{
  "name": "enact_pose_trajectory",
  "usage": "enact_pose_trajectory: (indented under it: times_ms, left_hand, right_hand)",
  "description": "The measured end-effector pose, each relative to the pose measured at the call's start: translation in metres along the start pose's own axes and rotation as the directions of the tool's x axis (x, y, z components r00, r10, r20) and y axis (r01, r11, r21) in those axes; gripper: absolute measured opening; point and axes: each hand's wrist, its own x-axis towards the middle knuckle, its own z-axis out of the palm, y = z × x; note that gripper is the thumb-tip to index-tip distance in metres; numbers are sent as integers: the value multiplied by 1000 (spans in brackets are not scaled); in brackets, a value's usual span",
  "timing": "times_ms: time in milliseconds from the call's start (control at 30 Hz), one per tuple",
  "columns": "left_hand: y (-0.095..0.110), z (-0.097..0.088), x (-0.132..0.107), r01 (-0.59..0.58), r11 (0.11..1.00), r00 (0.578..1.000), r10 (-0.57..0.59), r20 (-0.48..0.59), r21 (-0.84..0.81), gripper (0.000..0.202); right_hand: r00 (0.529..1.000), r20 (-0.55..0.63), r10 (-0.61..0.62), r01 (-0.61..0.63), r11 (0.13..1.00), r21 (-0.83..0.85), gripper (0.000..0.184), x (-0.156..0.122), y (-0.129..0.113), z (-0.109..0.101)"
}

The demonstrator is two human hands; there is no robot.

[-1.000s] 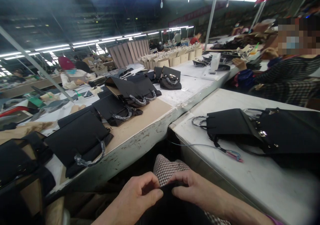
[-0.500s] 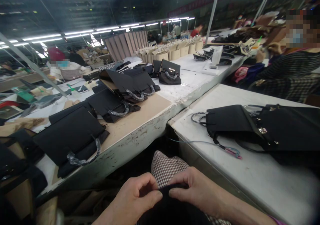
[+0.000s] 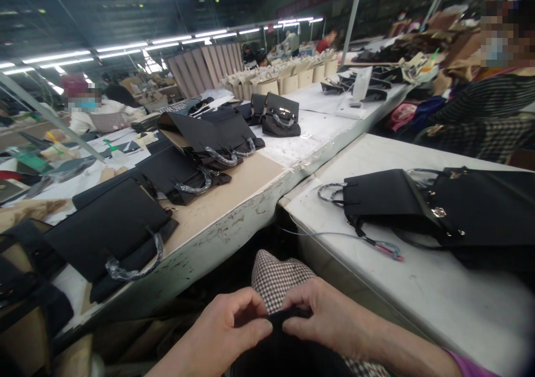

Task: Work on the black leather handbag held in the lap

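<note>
Your left hand (image 3: 234, 324) is curled nearly closed, thumb and fingers pinching the top edge of a black piece (image 3: 288, 352). Your right hand (image 3: 320, 313) grips the same edge just beside it, its thumb on your side and its fingers bent over the far side. The black piece lies low in front of you, over your lap, against brown-and-white checked cloth (image 3: 278, 279); its lower part runs out of view, so you cannot tell its full shape.

To your right, black handbags (image 3: 376, 196) lie on a white table (image 3: 443, 293), a thin cord (image 3: 388, 249) near them. On the long worktable (image 3: 267, 168) to your left, a large black handbag (image 3: 112, 221) leans with its plastic-wrapped handle (image 3: 137, 265) toward you. Farther along stands a small black handbag (image 3: 282, 115), with a row of cream bags (image 3: 292, 81) beyond it.
</note>
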Motion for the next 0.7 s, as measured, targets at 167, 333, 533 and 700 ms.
enact_pose_trajectory:
  times_ms: [167, 333, 533, 700]
  left_hand:
    - [5, 3, 12, -58, 998, 998, 58, 30, -18, 18]
    - [8, 5, 21, -32, 999, 999, 32, 40, -7, 17]
    - [23, 14, 7, -105, 920, 989, 138, -61, 378, 11]
    - [22, 22, -3, -193, 737, 929, 351, -122, 648, 13]
  right_hand:
    - [996, -92, -10, 7, 999, -38, 21, -5, 1, 5]
    - [993, -117, -34, 26, 997, -68, 18, -9, -1, 10]
    - [989, -129, -67, 60, 996, -62, 21, -12, -6, 14]
    - [986, -112, -125, 118, 990, -74, 21, -13, -12, 12]
